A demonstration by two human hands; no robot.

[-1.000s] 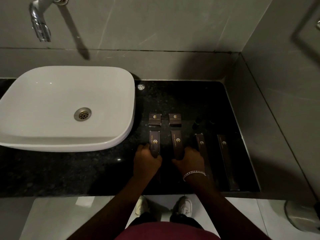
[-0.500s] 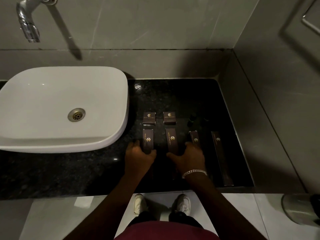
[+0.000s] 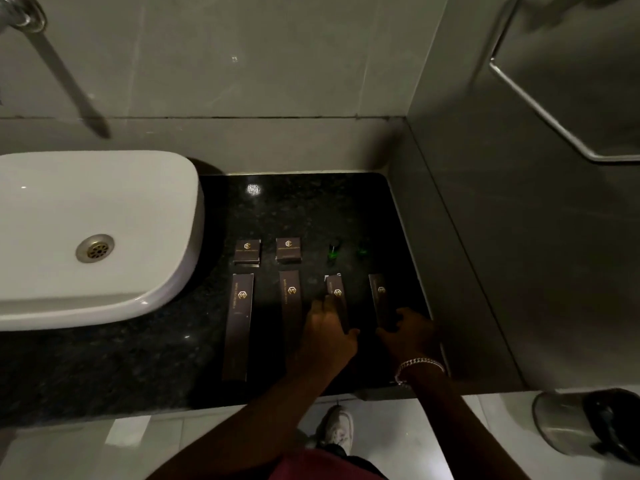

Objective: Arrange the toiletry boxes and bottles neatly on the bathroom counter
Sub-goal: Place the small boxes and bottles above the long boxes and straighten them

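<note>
On the black granite counter (image 3: 311, 209) lie several dark brown toiletry boxes with gold logos. Two small square boxes (image 3: 247, 251) (image 3: 288, 249) form a back row, with two small dark bottles (image 3: 334, 251) (image 3: 363, 250) to their right. In front lie long boxes: the leftmost (image 3: 238, 323), the second (image 3: 291, 299), the third (image 3: 336, 292) and the rightmost (image 3: 381, 296). My left hand (image 3: 327, 336) rests on the third long box, fingers around it. My right hand (image 3: 412, 336), with a bracelet on the wrist, holds the near end of the rightmost box.
A white basin (image 3: 86, 233) sits on the counter to the left, with a chrome tap (image 3: 20, 12) above it. Grey tiled walls close the back and right sides. A chrome bin (image 3: 588, 427) stands on the floor at the lower right. My shoe (image 3: 336, 431) shows below the counter edge.
Both hands have shifted right: the left from the leftmost long box to the third, the right from the second to the rightmost. The view has also swung right.
</note>
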